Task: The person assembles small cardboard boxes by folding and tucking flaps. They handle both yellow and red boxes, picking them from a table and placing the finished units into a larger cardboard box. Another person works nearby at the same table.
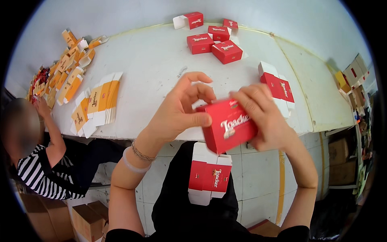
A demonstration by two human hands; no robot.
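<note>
A folded red carton box [231, 125] with white lettering is held tilted above the table's near edge, slightly blurred. My right hand [264, 117] is closed round its right side, fingers over the top. At the box's upper left corner, my left hand [181, 105] has its thumb against the edge, while its other fingers are bent and spread apart above. A flattened stack of red-and-white cartons [211, 174] lies on my lap, below the held box. To the right of my right hand, more flat red cartons [281, 88] lie on the table.
Several folded red boxes [200, 43], some with loose flaps, stand at the back of the white table [145, 52]. Flat yellow cartons [105, 99] and a heap of yellow boxes [70, 82] lie left. A person in stripes [46, 169] sits there. Brown cardboard boxes [88, 221] stand below.
</note>
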